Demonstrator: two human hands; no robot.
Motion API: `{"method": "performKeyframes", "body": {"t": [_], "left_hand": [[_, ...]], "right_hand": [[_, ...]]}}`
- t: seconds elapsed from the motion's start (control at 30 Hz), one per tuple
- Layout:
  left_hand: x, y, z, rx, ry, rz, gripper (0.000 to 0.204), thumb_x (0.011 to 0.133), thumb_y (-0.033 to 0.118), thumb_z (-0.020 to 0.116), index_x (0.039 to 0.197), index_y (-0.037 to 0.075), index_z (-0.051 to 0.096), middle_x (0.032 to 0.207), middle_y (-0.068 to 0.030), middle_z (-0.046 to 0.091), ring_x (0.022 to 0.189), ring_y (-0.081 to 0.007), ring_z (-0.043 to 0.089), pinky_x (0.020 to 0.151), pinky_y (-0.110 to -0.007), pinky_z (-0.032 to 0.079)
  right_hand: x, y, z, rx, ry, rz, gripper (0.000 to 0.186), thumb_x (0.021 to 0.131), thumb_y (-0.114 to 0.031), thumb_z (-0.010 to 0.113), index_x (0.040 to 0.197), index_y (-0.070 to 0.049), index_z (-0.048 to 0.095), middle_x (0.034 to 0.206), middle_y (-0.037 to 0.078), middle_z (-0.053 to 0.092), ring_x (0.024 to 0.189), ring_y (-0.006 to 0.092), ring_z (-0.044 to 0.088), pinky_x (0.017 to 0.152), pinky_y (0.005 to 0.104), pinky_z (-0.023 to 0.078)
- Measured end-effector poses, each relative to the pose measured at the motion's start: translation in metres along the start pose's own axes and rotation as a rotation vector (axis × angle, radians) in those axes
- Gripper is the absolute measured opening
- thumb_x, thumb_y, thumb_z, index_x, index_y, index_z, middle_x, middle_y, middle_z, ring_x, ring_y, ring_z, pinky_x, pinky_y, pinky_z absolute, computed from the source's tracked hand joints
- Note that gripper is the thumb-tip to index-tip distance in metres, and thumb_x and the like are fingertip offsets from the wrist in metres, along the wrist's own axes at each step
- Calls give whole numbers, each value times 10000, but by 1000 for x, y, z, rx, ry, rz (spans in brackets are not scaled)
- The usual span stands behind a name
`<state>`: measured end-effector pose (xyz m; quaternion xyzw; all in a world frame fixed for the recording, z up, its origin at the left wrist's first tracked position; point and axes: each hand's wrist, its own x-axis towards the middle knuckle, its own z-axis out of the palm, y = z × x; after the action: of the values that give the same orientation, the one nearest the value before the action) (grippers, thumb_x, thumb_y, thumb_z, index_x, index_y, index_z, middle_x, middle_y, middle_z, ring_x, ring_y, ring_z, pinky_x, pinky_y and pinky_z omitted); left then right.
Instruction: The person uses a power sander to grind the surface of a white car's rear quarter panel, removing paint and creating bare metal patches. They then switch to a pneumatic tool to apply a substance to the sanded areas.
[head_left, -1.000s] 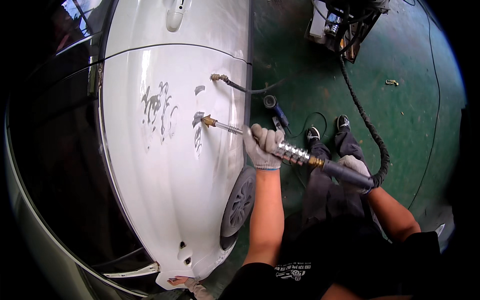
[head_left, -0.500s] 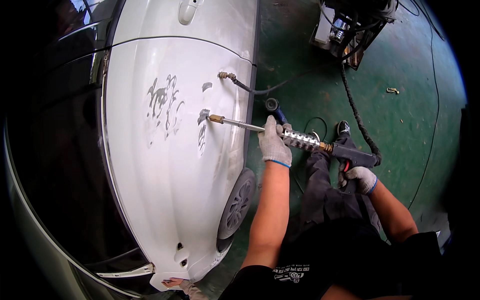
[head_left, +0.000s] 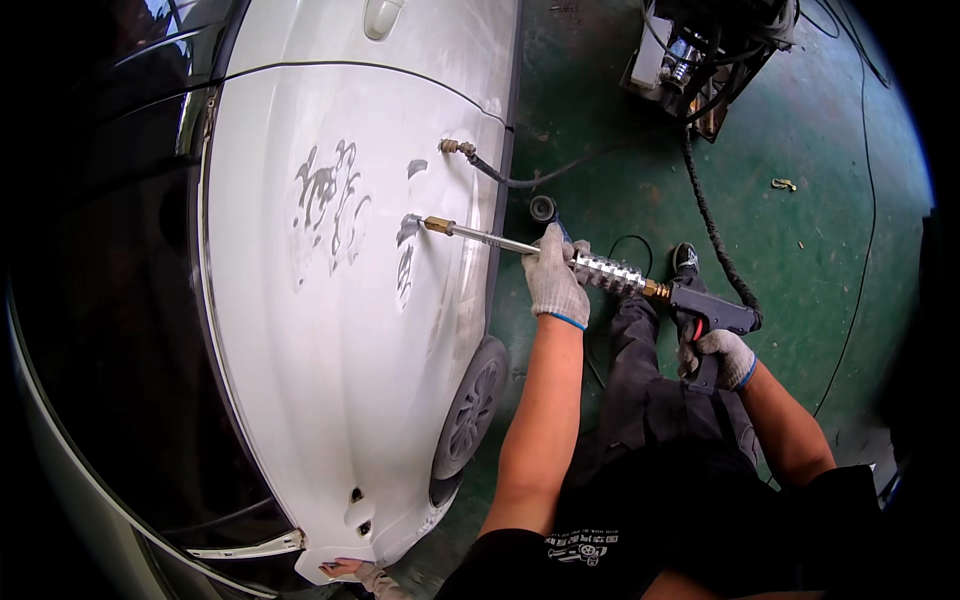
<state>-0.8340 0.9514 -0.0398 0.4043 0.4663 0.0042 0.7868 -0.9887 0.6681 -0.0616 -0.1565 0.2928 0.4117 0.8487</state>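
The left hand [head_left: 555,282], in a grey knit glove with a blue cuff, is closed around the front of a ribbed, shiny metal sliding weight [head_left: 612,273] on a dent-pulling gun [head_left: 590,268]. The right hand [head_left: 722,358], gloved alike, is clamped on the gun's dark pistol grip [head_left: 708,312] at the near right. From the weight, a thin steel rod [head_left: 487,238] runs left to a brass tip [head_left: 436,225] that touches the glossy white car panel [head_left: 330,330].

The panel is smooth and curved, with dull grey sanded patches [head_left: 330,200] just left of the tip. A 2nd brass clamp [head_left: 456,148] sits on the panel further up, its black cable [head_left: 560,172] trailing right across the green painted floor [head_left: 820,230]. A braided hose [head_left: 712,228] runs from the grip to a boxy machine [head_left: 700,50] at the far right. The wheel [head_left: 470,410] lies just left of the left forearm; open floor spreads to the right.

Compared with 0.5 s ago, the left hand has slid a little toward the panel along the rod, while the tip stays on the same spot.
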Motion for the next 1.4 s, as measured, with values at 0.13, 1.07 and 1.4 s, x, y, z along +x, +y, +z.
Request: {"method": "performKeyframes", "body": {"t": [0.13,1.07,1.4], "left_hand": [[1,3,-4,-34,-51,-73,280,1025,244,724,1034,114,476,741,-1,549,642,-189,623,556,-296,487],[-37,22,-17,-167,-101,36,252,1054,280,666,895,135,534,638,9,437,642,-215,640,692,-361,513],[-31,20,-25,-227,-159,12,249,1034,257,688,877,136,538,669,2,456,612,-206,582,673,-388,519]], "right_hand": [[-3,2,8,-58,14,-27,358,809,-132,736,1137,-43,622,883,155,708,766,291,716,762,482,625],[-11,18,19,-389,142,-103,377,751,-22,705,1119,9,629,875,155,697,785,292,707,751,445,624],[-16,20,21,-375,125,-101,354,759,-17,727,1097,-1,623,898,153,700,793,280,711,766,426,614]]}}
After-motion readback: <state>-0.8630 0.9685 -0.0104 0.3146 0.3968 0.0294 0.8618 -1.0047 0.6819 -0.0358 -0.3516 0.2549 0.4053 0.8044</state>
